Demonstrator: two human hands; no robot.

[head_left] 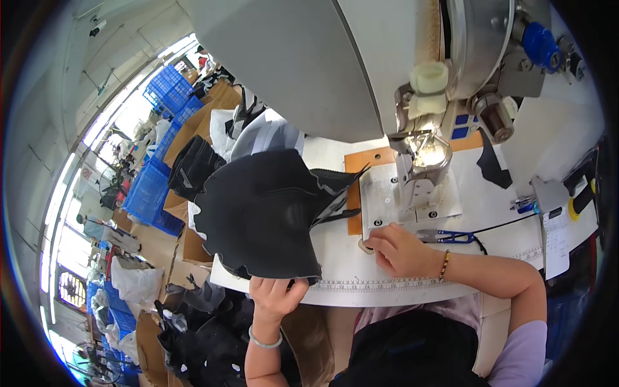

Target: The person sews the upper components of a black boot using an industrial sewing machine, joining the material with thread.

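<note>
A large black piece of sewn leather-like material [258, 206] with a wavy cut edge lies on the left of the white sewing table. My left hand [277, 297] grips its lower edge at the table's front, thumb on the near side, most fingers partly hidden beneath. My right hand [403, 251] rests by the front corner of the metal needle plate [380, 206], fingers curled in. A small rounded piece [365, 246] shows by its fingertips; whether they hold it is unclear. Above the plate stands the lit presser foot area of the sewing machine [422, 161], apart from the black piece.
Blue-handled thread snips [454, 237] lie right of my right hand. A black scrap [493, 161] sits beyond them. A ruler strip [361, 284] runs along the table's front edge. Blue crates [151, 193], cardboard boxes and dark pieces [206, 342] stand at the left.
</note>
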